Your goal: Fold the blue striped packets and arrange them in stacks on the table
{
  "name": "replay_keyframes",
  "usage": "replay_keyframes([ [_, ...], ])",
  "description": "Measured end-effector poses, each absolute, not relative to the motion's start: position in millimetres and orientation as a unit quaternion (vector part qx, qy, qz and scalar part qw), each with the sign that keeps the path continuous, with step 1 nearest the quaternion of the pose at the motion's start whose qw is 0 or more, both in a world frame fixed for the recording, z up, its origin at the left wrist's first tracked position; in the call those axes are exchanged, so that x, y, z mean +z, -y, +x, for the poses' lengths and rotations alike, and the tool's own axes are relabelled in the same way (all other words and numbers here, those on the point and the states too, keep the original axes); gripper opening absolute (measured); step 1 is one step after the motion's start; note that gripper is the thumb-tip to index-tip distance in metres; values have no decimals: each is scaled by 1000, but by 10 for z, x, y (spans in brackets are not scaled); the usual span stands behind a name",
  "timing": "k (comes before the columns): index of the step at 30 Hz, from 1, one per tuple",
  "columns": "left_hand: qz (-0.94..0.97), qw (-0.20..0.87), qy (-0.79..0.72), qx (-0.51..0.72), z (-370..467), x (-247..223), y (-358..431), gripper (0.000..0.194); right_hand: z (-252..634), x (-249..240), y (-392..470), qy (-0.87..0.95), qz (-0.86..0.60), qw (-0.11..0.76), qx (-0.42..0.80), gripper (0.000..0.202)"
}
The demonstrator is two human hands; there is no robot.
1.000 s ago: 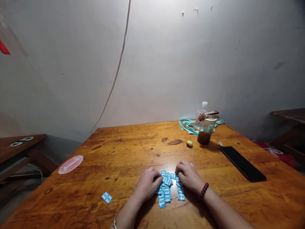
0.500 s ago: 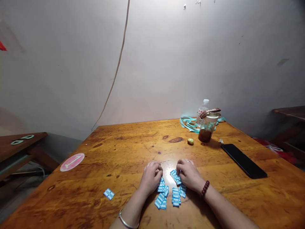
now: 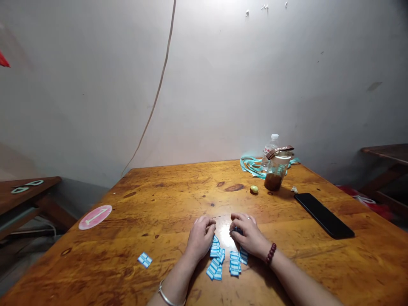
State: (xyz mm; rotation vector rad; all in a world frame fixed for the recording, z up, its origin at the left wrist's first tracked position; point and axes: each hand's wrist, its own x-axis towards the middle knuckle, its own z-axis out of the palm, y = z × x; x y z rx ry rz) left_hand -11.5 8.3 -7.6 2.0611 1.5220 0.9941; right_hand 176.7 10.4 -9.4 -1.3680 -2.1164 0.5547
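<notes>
Two loose piles of small blue-and-white labels lie on the wooden table [image 3: 178,191] in front of me. My left hand [image 3: 200,238] rests beside the left pile of labels [image 3: 216,263], its thumb at the upper edge and its fingers curled; what is under them is hidden. My right hand [image 3: 250,236] is closed over several labels [image 3: 237,230], which show dark in the shade beneath its fingers. Just below that hand sits the right pile of labels [image 3: 235,263]. A separate small group of labels [image 3: 145,259] lies to the left, apart from both hands.
A black phone [image 3: 323,215] lies at the right. Farther back stand a tumbler with brown liquid [image 3: 274,180] and a clear water bottle [image 3: 266,163], near turquoise ribbon [image 3: 251,165]. A small yellowish object [image 3: 254,189] sits before them. A pink round sticker [image 3: 95,217] marks the left edge.
My right hand has shifted slightly left and closed over the upper labels of the right pile, which now lie mostly hidden under it. My left hand has hardly moved.
</notes>
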Motion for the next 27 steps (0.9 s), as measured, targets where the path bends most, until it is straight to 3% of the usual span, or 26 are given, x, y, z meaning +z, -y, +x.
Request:
replay_keyframes([
  [3,735,221,-522,373,-98,-58,-68,17,1744,-54,-120,735,-510,359,264,12],
  [6,729,247,-505,390,-61,-41,-45,19,1735,-83,-178,650,-483,427,403,21],
  [11,725,281,-484,401,25,13,29,19,1724,-149,-213,563,-443,477,509,23],
  [20,699,395,-444,398,83,19,63,24,1635,-62,-65,638,-407,451,473,16],
  [27,662,377,-501,411,0,-63,-4,25,1776,-266,-247,560,-453,455,524,37],
])
